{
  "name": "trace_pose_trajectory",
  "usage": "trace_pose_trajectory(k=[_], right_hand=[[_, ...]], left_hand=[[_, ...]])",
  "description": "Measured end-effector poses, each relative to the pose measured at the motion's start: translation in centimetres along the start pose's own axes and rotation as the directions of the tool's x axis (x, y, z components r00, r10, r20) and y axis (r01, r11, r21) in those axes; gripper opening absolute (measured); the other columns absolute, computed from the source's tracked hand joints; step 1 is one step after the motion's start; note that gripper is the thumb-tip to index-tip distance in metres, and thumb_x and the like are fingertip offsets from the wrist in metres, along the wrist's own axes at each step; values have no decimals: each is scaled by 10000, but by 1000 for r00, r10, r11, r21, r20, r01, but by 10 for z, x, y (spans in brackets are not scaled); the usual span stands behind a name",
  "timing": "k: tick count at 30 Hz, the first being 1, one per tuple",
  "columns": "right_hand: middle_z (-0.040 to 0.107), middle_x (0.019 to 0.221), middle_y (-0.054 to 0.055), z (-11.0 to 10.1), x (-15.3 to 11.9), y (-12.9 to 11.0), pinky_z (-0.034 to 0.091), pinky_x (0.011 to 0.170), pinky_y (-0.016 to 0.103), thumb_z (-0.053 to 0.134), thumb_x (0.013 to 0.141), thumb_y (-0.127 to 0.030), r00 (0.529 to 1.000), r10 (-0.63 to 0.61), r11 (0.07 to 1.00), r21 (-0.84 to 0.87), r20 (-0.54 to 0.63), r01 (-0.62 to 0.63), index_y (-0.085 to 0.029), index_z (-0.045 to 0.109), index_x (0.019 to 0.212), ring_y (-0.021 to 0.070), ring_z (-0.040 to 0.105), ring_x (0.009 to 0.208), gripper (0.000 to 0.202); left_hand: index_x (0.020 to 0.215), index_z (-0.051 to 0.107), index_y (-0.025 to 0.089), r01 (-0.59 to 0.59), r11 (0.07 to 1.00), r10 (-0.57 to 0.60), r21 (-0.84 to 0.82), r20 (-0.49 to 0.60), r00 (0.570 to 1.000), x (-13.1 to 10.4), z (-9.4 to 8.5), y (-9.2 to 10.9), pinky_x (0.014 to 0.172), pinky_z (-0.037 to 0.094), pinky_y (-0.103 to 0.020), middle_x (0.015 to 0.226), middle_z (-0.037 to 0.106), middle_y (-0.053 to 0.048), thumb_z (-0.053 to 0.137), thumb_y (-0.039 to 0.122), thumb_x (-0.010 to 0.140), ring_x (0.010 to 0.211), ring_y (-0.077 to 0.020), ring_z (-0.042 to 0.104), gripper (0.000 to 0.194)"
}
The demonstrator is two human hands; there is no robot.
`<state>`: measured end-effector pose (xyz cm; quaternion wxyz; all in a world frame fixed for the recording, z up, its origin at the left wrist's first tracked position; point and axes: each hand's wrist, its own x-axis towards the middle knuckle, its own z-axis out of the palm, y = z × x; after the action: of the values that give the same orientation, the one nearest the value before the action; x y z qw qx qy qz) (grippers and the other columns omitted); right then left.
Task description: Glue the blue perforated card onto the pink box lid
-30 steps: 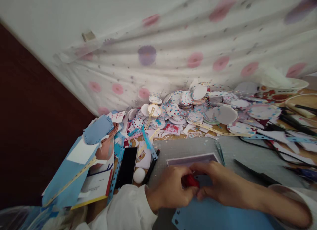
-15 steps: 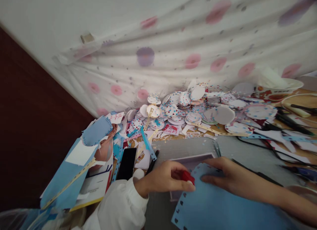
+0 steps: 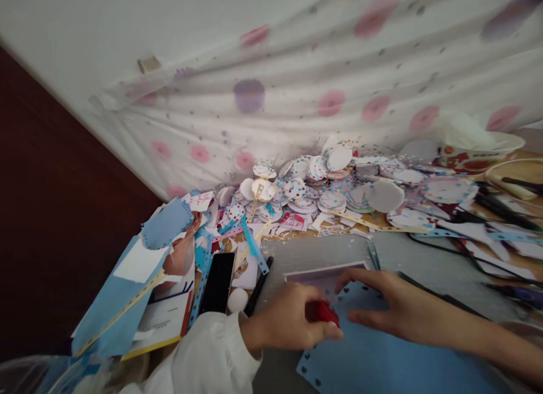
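Note:
My left hand [image 3: 292,317] is closed around a small red paper punch [image 3: 324,313], partly hidden by the fingers and slightly blurred. The punch sits over the left edge of a blue sheet of paper [image 3: 382,354]. Small heart-shaped holes run along the sheet's left and top edges. Over the upper part of the sheet is my right hand [image 3: 382,303], thumb and forefinger apart, the thumb lying on or just above the paper. Beneath the paper, a shallow pale-rimmed tray [image 3: 326,268] is partly covered.
Piles of white paper discs [image 3: 297,190] with coloured specks line the back. A black phone [image 3: 218,281], a white round object [image 3: 237,299] and a black pen [image 3: 257,289] lie at left. Tweezers [image 3: 373,255] rest behind the tray on the grey mat [image 3: 309,248]. A bowl [image 3: 475,151] stands at right.
My left hand has moved slightly right and down with the punch. My right hand's thumb and forefinger have spread wider, and the blue sheet has shifted slightly.

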<state>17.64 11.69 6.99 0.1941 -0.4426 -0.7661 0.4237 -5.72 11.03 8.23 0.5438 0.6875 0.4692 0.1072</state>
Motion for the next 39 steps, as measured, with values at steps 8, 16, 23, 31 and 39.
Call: trace_pose_trajectory(k=[8, 16, 23, 31, 39], right_hand=[[788, 1027, 46, 10, 9, -15, 558, 826, 396, 840, 619, -204, 993, -72, 996, -52, 98, 77, -256, 709, 1023, 286, 726, 927, 428], [768, 1120, 68, 12, 14, -6, 566, 887, 458, 804, 689, -249, 990, -85, 996, -29, 116, 88, -255, 671, 1162, 305, 716, 1013, 491], [759, 1171, 57, -1, 0, 6, 558, 943, 428, 621, 816, -205, 994, -41, 999, -29, 100, 44, -269, 676, 1196, 267, 707, 1077, 390], [793, 1021, 30, 3, -11, 11, 599, 809, 380, 596, 812, -296, 999, -17, 999, -52, -48, 14, -318, 720, 1066, 262, 741, 916, 283], [782, 1028, 41, 8, -14, 22, 599, 837, 391, 597, 847, -390, 988, 2, 1000, 0, -155, -2, -280, 684, 1058, 278, 732, 962, 253]], left_hand=[[787, 714, 168, -58, 987, 65, 147, -45, 997, 2, 8, 7, 656, 482, -270, 725, 699, -28, 740, 250, 711, 694, -186, 632, 115], [776, 693, 158, -47, 985, 53, 168, -35, 998, 9, 1, 2, 566, 391, -246, 661, 614, 8, 731, 251, 718, 595, -128, 514, 116], [877, 707, 162, 10, 986, 5, -169, 88, 996, 12, -23, 4, 721, 470, -275, 776, 678, -2, 842, 396, 682, 723, -151, 611, 334], [1159, 677, 196, -19, 936, 30, -351, 24, 999, 10, -32, 2, 890, 485, -337, 951, 687, -11, 812, 208, 697, 873, -151, 637, 481], [812, 653, 165, 42, 949, -73, -313, -85, 994, 14, -25, 6, 565, 372, -219, 665, 568, 32, 630, 269, 756, 585, -97, 511, 121]])
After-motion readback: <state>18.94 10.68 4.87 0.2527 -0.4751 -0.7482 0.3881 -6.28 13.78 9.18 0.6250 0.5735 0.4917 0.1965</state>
